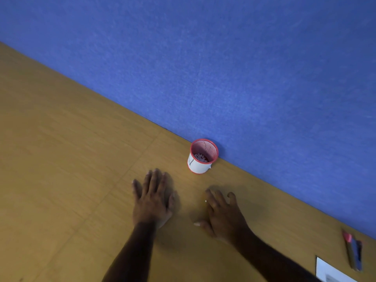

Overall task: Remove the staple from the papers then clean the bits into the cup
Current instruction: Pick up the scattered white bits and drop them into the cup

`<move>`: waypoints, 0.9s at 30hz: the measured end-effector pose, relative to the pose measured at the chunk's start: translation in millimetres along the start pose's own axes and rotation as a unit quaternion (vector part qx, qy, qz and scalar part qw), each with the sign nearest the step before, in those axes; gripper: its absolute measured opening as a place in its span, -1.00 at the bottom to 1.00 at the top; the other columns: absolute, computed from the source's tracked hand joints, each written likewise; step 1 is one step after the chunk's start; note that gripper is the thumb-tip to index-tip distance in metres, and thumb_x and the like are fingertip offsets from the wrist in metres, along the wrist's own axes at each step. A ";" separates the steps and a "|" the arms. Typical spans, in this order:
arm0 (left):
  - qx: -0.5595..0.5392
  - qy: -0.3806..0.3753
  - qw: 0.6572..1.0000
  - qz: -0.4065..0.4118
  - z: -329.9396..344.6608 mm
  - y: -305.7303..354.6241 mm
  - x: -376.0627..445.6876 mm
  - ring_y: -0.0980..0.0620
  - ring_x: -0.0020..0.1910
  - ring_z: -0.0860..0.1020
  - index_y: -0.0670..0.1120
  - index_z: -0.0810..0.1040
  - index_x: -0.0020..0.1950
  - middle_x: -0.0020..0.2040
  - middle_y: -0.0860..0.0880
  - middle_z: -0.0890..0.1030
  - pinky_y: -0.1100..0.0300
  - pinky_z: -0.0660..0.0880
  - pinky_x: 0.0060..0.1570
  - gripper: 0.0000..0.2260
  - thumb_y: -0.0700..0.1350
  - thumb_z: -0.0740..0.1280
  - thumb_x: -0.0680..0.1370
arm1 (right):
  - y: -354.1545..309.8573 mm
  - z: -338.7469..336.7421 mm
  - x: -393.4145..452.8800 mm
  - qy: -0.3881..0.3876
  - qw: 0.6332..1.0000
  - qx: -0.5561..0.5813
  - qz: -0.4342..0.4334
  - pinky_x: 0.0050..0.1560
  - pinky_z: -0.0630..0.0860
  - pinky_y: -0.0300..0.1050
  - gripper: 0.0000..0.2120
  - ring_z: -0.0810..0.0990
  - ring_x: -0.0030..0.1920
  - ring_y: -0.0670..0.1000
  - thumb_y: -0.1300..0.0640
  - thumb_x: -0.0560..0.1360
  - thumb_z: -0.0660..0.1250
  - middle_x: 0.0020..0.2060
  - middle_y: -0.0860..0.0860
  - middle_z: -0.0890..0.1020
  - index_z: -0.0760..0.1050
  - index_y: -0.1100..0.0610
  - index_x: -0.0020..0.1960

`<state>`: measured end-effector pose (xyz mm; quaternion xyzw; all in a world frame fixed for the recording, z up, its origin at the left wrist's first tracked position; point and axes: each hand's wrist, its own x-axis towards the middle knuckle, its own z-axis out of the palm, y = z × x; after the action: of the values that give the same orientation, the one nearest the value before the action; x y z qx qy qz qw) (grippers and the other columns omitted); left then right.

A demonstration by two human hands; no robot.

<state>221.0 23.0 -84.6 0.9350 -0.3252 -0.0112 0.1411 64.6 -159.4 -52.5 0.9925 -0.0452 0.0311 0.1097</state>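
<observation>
Cup point(203, 156) is the landmark here: a red mesh one with a white wrap round its lower half, standing upright on the wooden counter point(61, 159), right up against the blue wall point(244, 68). You can see a heap of small white bits sitting in the bottom of it.

Left hand point(152, 200) lies palm down on the counter, nearer the camera than the cup and a little to its left, fingers straight and close together, holding nothing. Right hand point(222, 215) is also nearer than the cup, just to its right side, well apart from it. That one is spread loosely with the fingers slightly curled and the thumb sticking out toward the left hand, nothing gripped. A tiny white bit point(205, 201) sits on the counter right at its fingertips, pretty much touching the forefinger as far as I can tell.

Way off to the right of the cup, by the bottom corner of the view, there's a paper point(331, 272) cut off by the frame edge. Just beyond it lies a tool point(354, 253) with a red end, too blurry to make out properly.
</observation>
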 end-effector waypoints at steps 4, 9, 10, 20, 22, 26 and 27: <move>-0.001 -0.002 1.000 0.000 0.7 0.1 -0.2 -0.15 0.56 0.24 -0.03 0.30 0.55 0.57 -0.13 0.30 -0.38 0.07 0.47 -0.38 0.22 0.09 0.55 | 7.3 3.1 -7.9 0.040 0.990 0.124 0.061 0.09 0.51 0.09 -0.55 0.58 0.18 0.13 -0.22 0.52 0.25 0.29 0.10 0.57 0.63 0.11 0.13; 0.001 -0.002 1.000 0.000 0.3 -0.2 0.2 -0.15 0.57 0.22 -0.03 0.29 0.55 0.58 -0.13 0.28 -0.37 0.05 0.48 -0.38 0.22 0.09 0.55 | 11.4 9.3 -9.9 0.118 0.813 0.508 0.258 0.19 0.50 -0.26 -0.59 0.54 0.23 -0.13 0.00 0.35 0.39 0.19 -0.22 0.57 0.65 0.14 0.14; 0.003 -0.002 1.000 0.000 0.0 -0.2 0.1 -0.15 0.58 0.21 -0.03 0.29 0.56 0.58 -0.13 0.28 -0.37 0.05 0.48 -0.38 0.22 0.08 0.55 | 9.2 4.9 -7.1 0.117 0.749 0.580 0.298 0.14 0.49 -0.34 -0.60 0.54 0.22 -0.17 0.06 0.30 0.42 0.17 -0.29 0.57 0.65 0.11 0.12; -0.004 0.006 1.000 0.002 -0.5 0.0 0.3 -0.16 0.56 0.25 -0.06 0.34 0.53 0.56 -0.15 0.32 -0.39 0.09 0.46 -0.38 0.22 0.08 0.55 | 23.1 -59.9 47.6 0.222 0.562 0.706 0.370 -0.13 0.48 -0.22 -0.80 0.58 -0.01 -0.06 0.25 0.59 0.32 0.10 0.02 0.65 0.72 0.08 -0.05; -0.004 0.007 1.000 0.003 0.0 0.4 0.3 -0.16 0.56 0.24 -0.06 0.33 0.54 0.56 -0.14 0.32 -0.39 0.09 0.46 -0.38 0.23 0.07 0.56 | 30.2 -72.2 62.9 0.254 0.656 0.622 0.344 -0.10 0.50 -0.32 -0.88 0.60 -0.06 -0.19 0.19 0.57 0.37 0.01 0.02 0.65 0.69 0.12 -0.05; -0.004 0.007 1.000 0.004 0.8 0.8 -0.2 -0.16 0.56 0.26 -0.06 0.34 0.53 0.56 -0.15 0.32 -0.39 0.09 0.46 -0.38 0.22 0.08 0.56 | 39.8 -70.4 68.4 0.270 0.752 0.510 0.318 -0.18 0.48 -0.43 -0.94 0.61 -0.22 -0.21 0.29 0.43 0.51 -0.13 0.04 0.64 0.71 0.19 -0.11; -0.004 0.007 1.000 0.004 1.2 0.4 0.0 -0.17 0.56 0.26 -0.07 0.34 0.53 0.56 -0.15 0.32 -0.39 0.09 0.46 -0.38 0.22 0.08 0.56 | 39.2 -63.4 62.8 0.260 0.762 0.503 0.313 -0.20 0.49 -0.40 -0.92 0.61 -0.24 -0.16 0.30 0.40 0.53 -0.15 0.04 0.64 0.70 0.18 -0.12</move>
<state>220.6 22.4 -85.6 0.9331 -0.3282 -0.0048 0.1468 120.0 -188.8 22.2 0.7892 -0.3014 0.3389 -0.4141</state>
